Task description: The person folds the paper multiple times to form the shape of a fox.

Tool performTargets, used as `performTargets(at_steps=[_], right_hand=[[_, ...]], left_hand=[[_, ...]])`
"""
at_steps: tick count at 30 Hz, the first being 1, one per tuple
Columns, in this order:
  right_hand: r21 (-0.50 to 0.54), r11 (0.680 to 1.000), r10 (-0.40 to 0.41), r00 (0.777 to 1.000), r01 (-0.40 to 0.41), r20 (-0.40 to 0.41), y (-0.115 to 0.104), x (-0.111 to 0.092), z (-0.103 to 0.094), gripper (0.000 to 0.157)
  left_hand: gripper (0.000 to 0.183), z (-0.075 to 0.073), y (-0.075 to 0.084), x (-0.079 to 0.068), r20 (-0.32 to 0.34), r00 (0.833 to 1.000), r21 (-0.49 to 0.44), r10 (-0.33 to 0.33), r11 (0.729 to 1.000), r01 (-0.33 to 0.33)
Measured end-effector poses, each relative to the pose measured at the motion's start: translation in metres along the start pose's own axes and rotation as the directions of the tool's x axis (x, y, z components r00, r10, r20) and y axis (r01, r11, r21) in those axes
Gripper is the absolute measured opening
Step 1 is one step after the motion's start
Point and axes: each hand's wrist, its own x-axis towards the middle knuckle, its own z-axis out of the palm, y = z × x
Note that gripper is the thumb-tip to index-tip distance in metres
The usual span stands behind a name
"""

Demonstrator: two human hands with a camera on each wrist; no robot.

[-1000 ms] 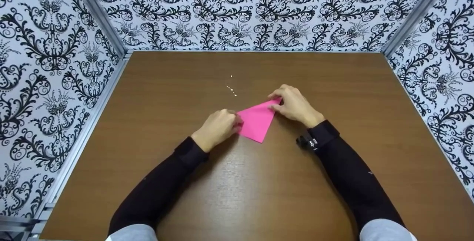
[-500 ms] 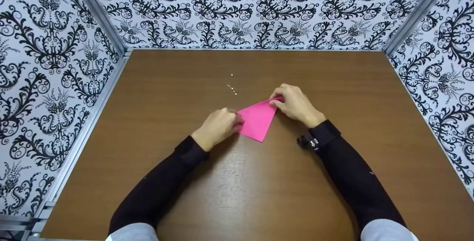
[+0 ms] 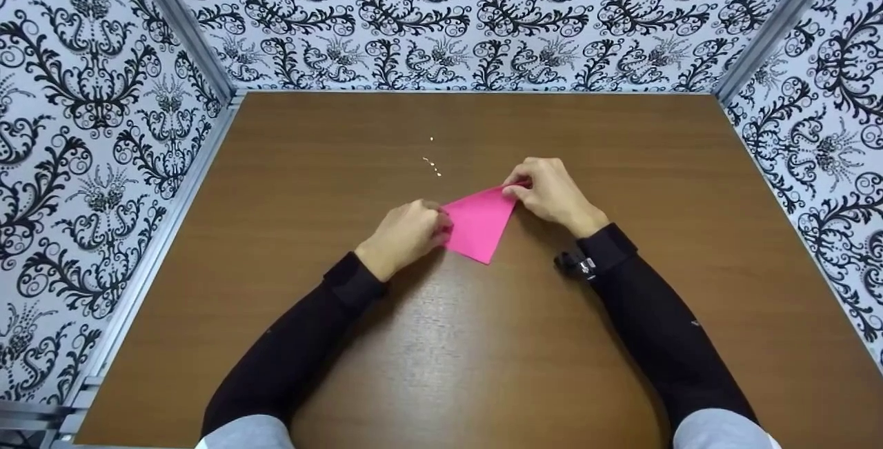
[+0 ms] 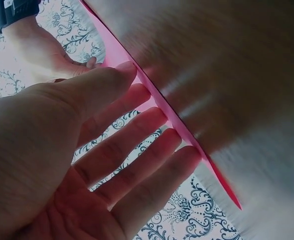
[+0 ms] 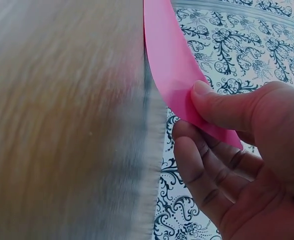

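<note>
Pink paper [image 3: 481, 223] on the table [image 3: 421, 359], a little right of centre in the head view, between two bare hands. Visible part roughly four-sided, one corner pointing back toward the person; the left portion is covered by fingers.

Left hand [image 3: 407, 234]: at the paper's left side. Left wrist view shows fingers long, nearly straight, slightly spread, their tips touching the paper along its length; thumb laid against it too.

Right hand [image 3: 552, 190]: at the far right corner, pinching it between thumb and fingers. Right wrist view gives the grip best: thumb on one face, fingers on the other, the corner poking out past the thumb. Paper bends in a smooth curve up to that hold (from the head camera this curve barely reads).

Both forearms in black sleeves: left sleeve [image 3: 290, 352], right sleeve [image 3: 666, 325], each ending near the elbow in pale grey cloth [image 3: 248, 433]. A small dark device [image 3: 576, 265] sits at the right wrist, on the inner side.

Beyond the paper, near its far edge, a short line of pale specks [image 3: 439, 174] on the brown tabletop, with one more speck farther off. Black-and-white scrollwork panels [image 3: 441, 21] stand behind and at both sides, metal posts [image 3: 179, 25] at the two back corners.
</note>
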Motion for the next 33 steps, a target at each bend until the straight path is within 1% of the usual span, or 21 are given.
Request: performTargets(at_steps=[4,6,12,17,20,25,29,33], right_hand=[[0.004,1.0,-0.001,1.0,0.001,-0.012,0.001,0.0,-0.002,0.007],[0.004,1.0,0.0,1.0,0.0,-0.017,0.001,-0.001,-0.004,0.007],[0.014,1.0,0.008,0.999,-0.008,-0.037,0.002,0.0,-0.012,0.007],[0.041,0.999,0.022,0.999,-0.02,-0.049,0.0,-0.002,-0.018,0.006],[0.058,0.998,0.02,0.997,-0.016,-0.069,0.0,-0.002,-0.021,0.006],[0.062,0.998,0.017,0.993,-0.01,-0.113,-0.002,-0.004,-0.027,0.006],[0.073,0.997,0.002,0.989,0.009,-0.149,-0.005,-0.004,-0.032,0.006],[0.086,0.996,-0.022,0.983,0.038,-0.18,-0.01,-0.004,-0.037,0.005]], left_hand=[[0.005,-0.001,0.0,0.0,-0.009,1.0,0.02,-0.016,1.0,0.016],[0.005,-0.003,0.0,0.0,-0.025,0.999,0.029,-0.023,0.999,0.023],[0.005,-0.011,-0.002,0.0,-0.119,0.992,0.056,-0.028,0.998,0.035],[0.013,-0.024,-0.005,0.001,-0.176,0.983,0.066,-0.056,0.995,0.068],[0.023,-0.031,-0.005,0.003,-0.209,0.975,0.059,-0.078,0.994,0.093],[0.035,-0.041,-0.004,0.011,-0.233,0.969,0.057,-0.085,0.993,0.101],[0.04,-0.049,0.0,0.023,-0.235,0.968,0.05,-0.092,0.993,0.107],[0.044,-0.056,0.005,0.036,-0.238,0.965,0.029,-0.112,0.992,0.122]])
